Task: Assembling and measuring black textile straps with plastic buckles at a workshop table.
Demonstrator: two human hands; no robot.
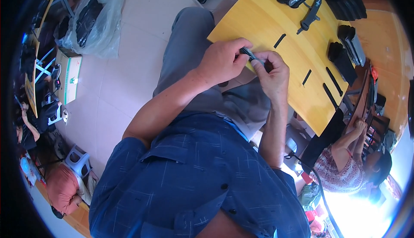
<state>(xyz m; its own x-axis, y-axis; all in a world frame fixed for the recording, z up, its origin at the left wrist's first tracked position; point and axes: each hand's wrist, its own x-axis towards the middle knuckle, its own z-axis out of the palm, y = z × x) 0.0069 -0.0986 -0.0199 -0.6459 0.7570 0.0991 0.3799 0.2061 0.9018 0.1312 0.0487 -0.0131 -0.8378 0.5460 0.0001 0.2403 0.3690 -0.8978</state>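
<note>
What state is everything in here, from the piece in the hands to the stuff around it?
Small dark piece: held up in both hands
Left hand: pinching it
Right hand: pinching it
Black strips: lying apart on the yellow table
Black pointed item: lying on the table, not held
Clear bag: crumpled, dark contents inside

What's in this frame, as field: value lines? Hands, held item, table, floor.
left hand: pinching a small dark piece
right hand: pinching the same piece
piece type: too small to tell
table: yellow; loose black strips, a black part with a narrow tip
floor: clear plastic bag with dark contents
</note>
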